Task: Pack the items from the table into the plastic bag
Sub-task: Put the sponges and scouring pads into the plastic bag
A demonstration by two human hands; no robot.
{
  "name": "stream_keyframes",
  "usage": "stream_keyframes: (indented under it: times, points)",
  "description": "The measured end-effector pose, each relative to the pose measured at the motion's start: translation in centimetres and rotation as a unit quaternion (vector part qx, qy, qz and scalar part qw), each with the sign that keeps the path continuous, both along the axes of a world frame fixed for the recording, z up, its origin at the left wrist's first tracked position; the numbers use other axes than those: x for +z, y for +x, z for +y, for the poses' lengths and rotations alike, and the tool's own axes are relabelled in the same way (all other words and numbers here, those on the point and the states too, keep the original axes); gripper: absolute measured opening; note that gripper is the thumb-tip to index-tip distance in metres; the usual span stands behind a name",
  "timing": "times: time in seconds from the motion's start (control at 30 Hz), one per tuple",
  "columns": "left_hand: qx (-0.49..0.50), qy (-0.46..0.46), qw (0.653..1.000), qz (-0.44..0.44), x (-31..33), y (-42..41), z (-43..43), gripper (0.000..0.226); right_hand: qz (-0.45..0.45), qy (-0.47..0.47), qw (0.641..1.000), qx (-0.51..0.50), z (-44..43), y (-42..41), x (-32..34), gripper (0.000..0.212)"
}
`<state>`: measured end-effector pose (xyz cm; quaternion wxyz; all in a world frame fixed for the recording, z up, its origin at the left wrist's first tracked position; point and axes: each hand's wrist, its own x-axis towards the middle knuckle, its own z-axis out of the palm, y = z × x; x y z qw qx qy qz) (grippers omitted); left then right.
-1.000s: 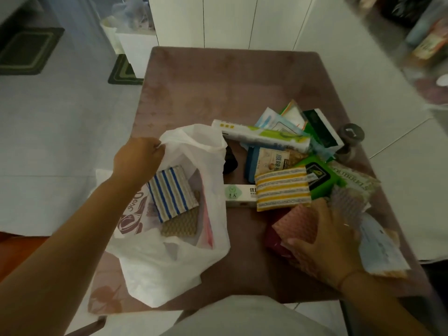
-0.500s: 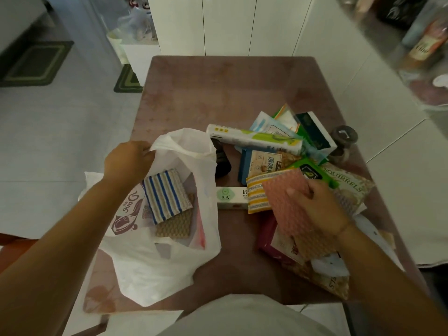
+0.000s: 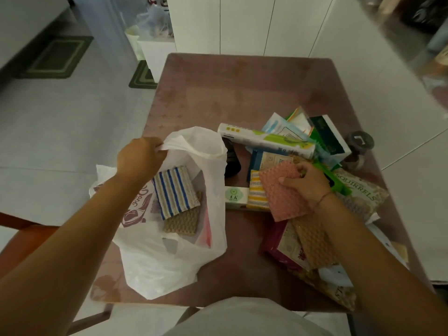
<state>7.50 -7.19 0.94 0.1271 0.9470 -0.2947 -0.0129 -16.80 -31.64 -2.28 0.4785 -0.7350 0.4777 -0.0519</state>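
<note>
A white plastic bag [image 3: 169,263] lies open on the left of the brown table [image 3: 242,98]. My left hand [image 3: 140,158] pinches its upper rim and holds the mouth open. Inside lie a blue-striped cloth [image 3: 175,191] over a tan waffle cloth [image 3: 183,223]. My right hand [image 3: 306,181] grips a pink waffle cloth [image 3: 282,194], held just above a yellow-striped cloth [image 3: 257,194] to the right of the bag. A pile of packets lies under and behind that hand.
The pile holds a long white-green box [image 3: 264,140], a green-white box [image 3: 329,137], a snack bag marked SQUIRRELS [image 3: 358,190], a small white box [image 3: 234,197], a dark red packet [image 3: 283,243] and a dark jar [image 3: 358,144]. A black object [image 3: 231,161] stands beside the bag.
My right hand lifted the pink cloth off the pile's near side and carried it up and left toward the bag. My left hand kept hold of the bag's rim.
</note>
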Motion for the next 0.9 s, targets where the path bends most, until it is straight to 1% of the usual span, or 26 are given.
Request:
stream_keyframes:
  times: [0.07,0.13,0.23,0.27,0.33,0.4,0.47,0.6,0.77,0.83,0.9]
  points:
    - [0.0,0.001,1.0,0.006,0.2,0.0,0.0,0.029,-0.08,0.104,0.99,-0.052,0.8,0.0,1.5,0.054]
    - [0.002,-0.002,1.0,0.011,0.4,0.2,-0.1,0.028,-0.14,0.214,0.964,-0.065,2.1,0.0,3.0,0.048]
    - [0.003,-0.01,1.0,0.013,0.5,0.4,-0.3,0.027,-0.152,0.34,0.928,-0.006,5.4,0.3,3.8,0.029]
    - [0.006,-0.009,1.0,0.013,0.6,0.5,-0.4,0.026,-0.145,0.365,0.92,0.02,6.8,0.7,3.6,0.025]
    - [0.01,-0.009,1.0,0.012,0.5,0.6,-0.5,0.027,-0.12,0.381,0.914,0.062,9.6,2.4,2.6,0.022]
    - [0.011,-0.011,1.0,0.008,0.5,0.8,-0.5,0.029,-0.109,0.366,0.921,0.072,12.1,5.0,1.0,0.032]
    - [0.013,-0.017,1.0,0.004,0.5,1.0,-0.3,0.029,-0.107,0.325,0.938,0.059,14.2,8.0,-0.8,0.041]
    - [0.01,-0.027,1.0,0.007,0.3,1.2,0.2,0.026,-0.111,0.224,0.966,0.063,16.9,12.3,-3.6,0.044]
    - [0.006,-0.039,0.999,0.013,-0.3,1.5,0.8,0.026,-0.056,0.123,0.985,0.108,18.1,13.8,-5.7,0.057]
    - [0.003,-0.043,0.999,0.017,-0.6,1.5,0.8,0.023,-0.057,0.091,0.988,0.107,18.1,13.9,-6.1,0.069]
    - [0.0,-0.047,0.999,0.019,-0.8,1.4,0.6,0.022,-0.051,0.034,0.991,0.122,18.0,13.9,-6.0,0.083]
